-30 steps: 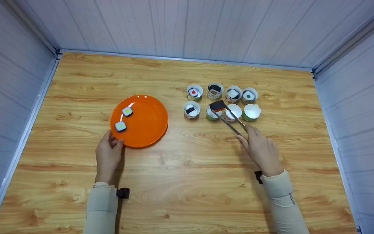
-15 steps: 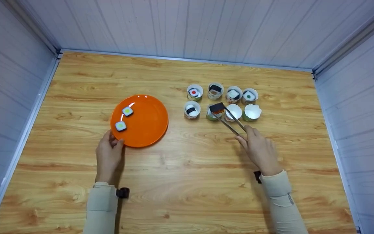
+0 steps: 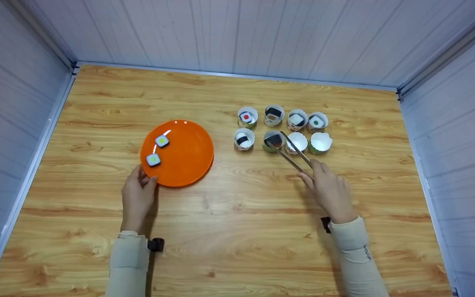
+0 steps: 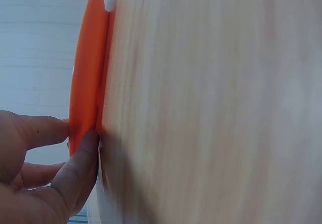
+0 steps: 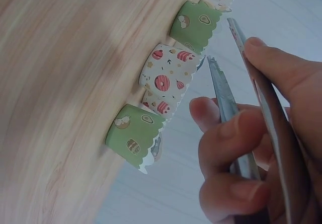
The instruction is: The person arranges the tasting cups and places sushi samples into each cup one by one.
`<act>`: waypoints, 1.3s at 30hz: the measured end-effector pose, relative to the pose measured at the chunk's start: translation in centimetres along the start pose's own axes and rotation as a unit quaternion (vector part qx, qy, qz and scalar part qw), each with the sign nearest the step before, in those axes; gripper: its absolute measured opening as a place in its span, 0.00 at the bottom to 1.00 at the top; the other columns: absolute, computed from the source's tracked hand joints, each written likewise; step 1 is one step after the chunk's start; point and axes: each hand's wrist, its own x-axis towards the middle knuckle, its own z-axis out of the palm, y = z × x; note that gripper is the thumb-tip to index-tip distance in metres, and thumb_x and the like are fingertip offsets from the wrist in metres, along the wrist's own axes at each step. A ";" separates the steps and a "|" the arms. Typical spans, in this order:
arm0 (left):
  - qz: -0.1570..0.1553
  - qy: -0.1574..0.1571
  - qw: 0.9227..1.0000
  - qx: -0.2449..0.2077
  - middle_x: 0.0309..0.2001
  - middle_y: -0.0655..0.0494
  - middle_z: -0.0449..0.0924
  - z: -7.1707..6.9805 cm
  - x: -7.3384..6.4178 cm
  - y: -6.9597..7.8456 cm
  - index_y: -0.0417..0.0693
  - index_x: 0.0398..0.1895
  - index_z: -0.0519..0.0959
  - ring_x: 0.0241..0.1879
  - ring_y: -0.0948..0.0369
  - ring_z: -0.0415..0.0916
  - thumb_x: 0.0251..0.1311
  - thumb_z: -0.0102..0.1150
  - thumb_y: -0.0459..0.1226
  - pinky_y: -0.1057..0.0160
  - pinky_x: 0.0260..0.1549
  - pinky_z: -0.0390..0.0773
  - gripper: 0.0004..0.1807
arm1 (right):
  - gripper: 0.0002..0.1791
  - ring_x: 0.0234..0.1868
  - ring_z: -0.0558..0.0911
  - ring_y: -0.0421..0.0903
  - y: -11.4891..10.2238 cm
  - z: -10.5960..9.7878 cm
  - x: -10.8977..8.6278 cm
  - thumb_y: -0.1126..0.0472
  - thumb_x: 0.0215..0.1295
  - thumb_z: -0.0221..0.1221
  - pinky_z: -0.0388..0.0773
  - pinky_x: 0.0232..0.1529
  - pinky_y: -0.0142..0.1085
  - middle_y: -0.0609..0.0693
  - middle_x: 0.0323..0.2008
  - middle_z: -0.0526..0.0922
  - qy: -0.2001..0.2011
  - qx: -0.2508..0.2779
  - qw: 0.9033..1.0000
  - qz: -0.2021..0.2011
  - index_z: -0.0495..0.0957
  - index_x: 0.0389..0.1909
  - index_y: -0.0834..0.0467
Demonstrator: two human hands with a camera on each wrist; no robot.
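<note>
My left hand pinches the near left rim of an orange plate; the left wrist view shows the thumb and fingers on either side of the plate's edge. Two toy sushi rolls with yellow-green centres, one farther and one nearer, lie on it. In my right hand is a pair of metal tongs. Their tips are spread over a green paper cup, with nothing between them. Inside that cup sits a dark-wrapped sushi piece with a bit of orange-red.
Paper cups stand in two rows at the right. The back-row cups and the front-left cup hold sushi pieces. Two front cups, a white one and a green one, show bare insides. White panels wall the wooden table.
The tongs lowered the dark sushi piece to the green cup, then spread and let it go; it now sits inside. The left hand and plate have stayed put.
</note>
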 end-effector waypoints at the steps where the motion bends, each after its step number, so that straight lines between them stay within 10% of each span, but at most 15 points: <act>1: -0.001 -0.001 1.000 -0.001 0.61 0.38 0.73 0.0 0.0 0.1 0.37 0.74 0.62 0.54 0.49 0.75 0.73 0.53 0.33 0.53 0.56 0.76 0.29 | 0.26 0.13 0.69 0.51 0.0 0.0 0.0 0.46 0.69 0.62 0.65 0.09 0.47 0.54 0.26 0.77 -0.001 0.001 1.000 0.002 0.76 0.52 0.65; 13: -0.022 -0.013 1.000 0.002 0.61 0.41 0.74 -0.2 0.1 0.3 0.42 0.74 0.62 0.54 0.51 0.75 0.74 0.52 0.34 0.54 0.56 0.76 0.28 | 0.28 0.18 0.75 0.52 -3.9 0.7 1.5 0.42 0.71 0.58 0.70 0.14 0.46 0.52 0.32 0.79 -0.066 0.044 0.996 0.036 0.75 0.59 0.60; 19: -0.033 -0.015 0.999 -0.006 0.62 0.42 0.73 -0.4 0.1 0.3 0.43 0.76 0.61 0.55 0.52 0.74 0.74 0.51 0.34 0.54 0.57 0.76 0.29 | 0.28 0.27 0.81 0.53 -8.6 2.1 3.9 0.42 0.72 0.57 0.78 0.23 0.47 0.56 0.46 0.83 -0.092 0.096 0.991 -0.015 0.74 0.62 0.59; 39: -0.009 -0.002 1.000 -0.002 0.61 0.37 0.73 0.1 0.1 0.2 0.36 0.74 0.62 0.54 0.49 0.75 0.73 0.53 0.32 0.53 0.56 0.76 0.28 | 0.27 0.29 0.76 0.45 -18.9 6.6 11.5 0.38 0.75 0.49 0.77 0.27 0.39 0.49 0.39 0.78 -0.205 0.096 0.970 -0.091 0.74 0.57 0.57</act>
